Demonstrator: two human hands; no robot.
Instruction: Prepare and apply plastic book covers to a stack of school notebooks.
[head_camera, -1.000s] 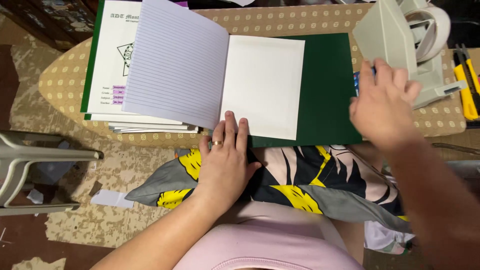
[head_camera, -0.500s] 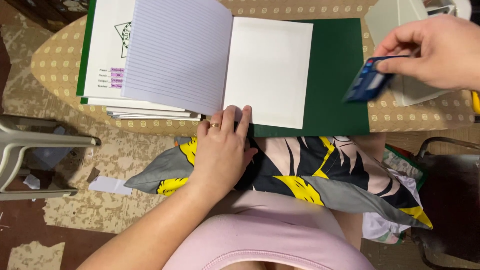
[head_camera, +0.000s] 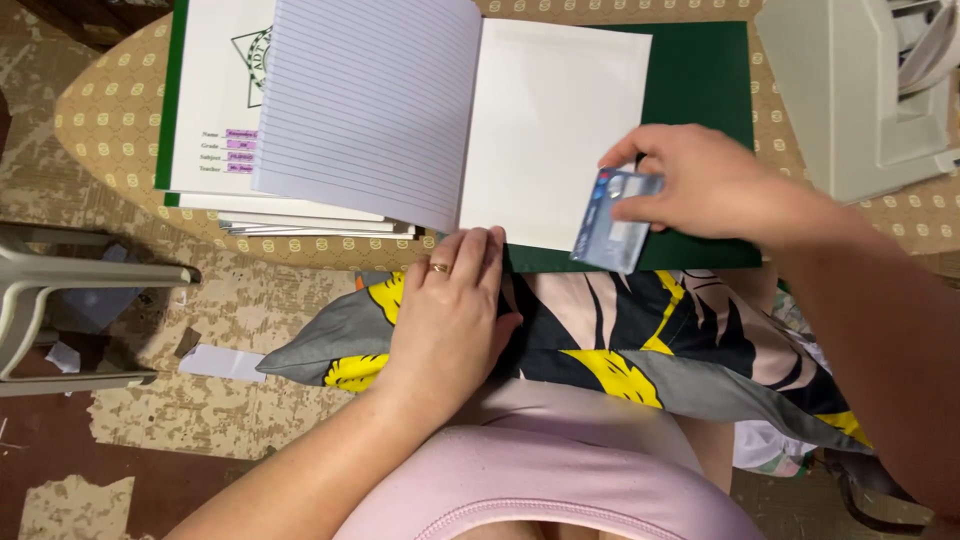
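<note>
An open notebook (head_camera: 380, 110) with lined pages lies on a patterned ironing board (head_camera: 110, 120). Its white inside back cover (head_camera: 550, 120) rests on a dark green cover sheet (head_camera: 700, 80). My left hand (head_camera: 450, 310) presses flat on the notebook's lower edge at the spine; it wears a ring. My right hand (head_camera: 710, 185) holds a blue plastic card (head_camera: 615, 220) at the lower right corner of the white cover.
A stack of green-covered notebooks (head_camera: 215, 110) lies under the open one at the left. A grey tape dispenser (head_camera: 860, 90) stands at the right end of the board. A floral cushion (head_camera: 620, 340) lies on my lap. A grey plastic stool (head_camera: 60, 310) stands at the left.
My right hand picked up the blue card near the tape dispenser and carried it left and down to the white cover's corner. The left hand stayed put.
</note>
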